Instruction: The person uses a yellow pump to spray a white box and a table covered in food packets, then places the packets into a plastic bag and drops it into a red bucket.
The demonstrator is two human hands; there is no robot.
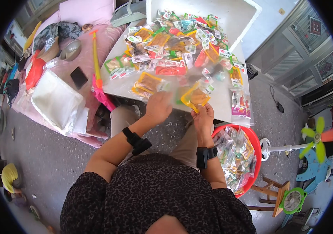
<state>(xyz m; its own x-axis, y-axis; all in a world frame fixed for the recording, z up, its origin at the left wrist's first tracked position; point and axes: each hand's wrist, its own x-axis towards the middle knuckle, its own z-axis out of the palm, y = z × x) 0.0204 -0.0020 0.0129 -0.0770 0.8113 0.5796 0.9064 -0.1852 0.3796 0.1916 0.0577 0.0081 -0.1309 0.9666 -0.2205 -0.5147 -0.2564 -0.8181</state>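
My right hand (pixel 203 117) pinches the lower corner of a yellow-edged snack packet (pixel 196 96) with brown food inside, held up over the front edge of the table. Beside it on the left, my left hand (pixel 159 107) is over the same edge, its fingers smeared by motion. Just beyond that hand lies another yellow-edged snack packet (pixel 148 82). Farther back, a red packet (pixel 170 68) lies in front of a heap of mixed snack packets (pixel 178 41) that spills out of a white foam box (pixel 248 19).
A red tub (pixel 257 150) full of clear-wrapped packets stands on the floor by my right side. A purple packet (pixel 241 104) lies at the table's right corner. Left is a pink-covered bed (pixel 96 50) with a phone (pixel 79 78). A green-bladed fan (pixel 317 137) is far right.
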